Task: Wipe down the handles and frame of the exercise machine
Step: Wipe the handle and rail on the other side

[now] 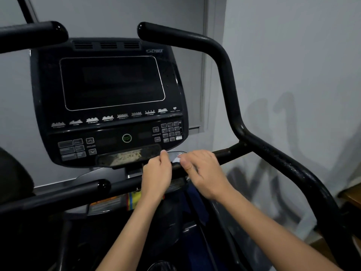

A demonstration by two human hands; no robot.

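The console [109,102] of the exercise machine carries the brand CYBEX at its upper right, a green-ringed round button [126,138] marked QUICK START, the words INCLINE and RESISTANCE beside arrow and plus-minus keys, and a worn plate along its bottom edge that seems to read 750A, though it is too scuffed to be sure. The screen is dark. Just below the console's right corner, both hands meet at the short crossbar [224,153]: the left hand [156,173] is closed with the thumb up, the right hand [203,173] curled beside it, and together they pinch a small pale scrap [176,159], perhaps a wipe, against a grey pad on the bar. The right handle [230,90] curves up and over, its black paint chipped lower down. Behind is a plain grey wall [293,55] with shadows; a wooden edge [351,196] shows at far right, with open space between.
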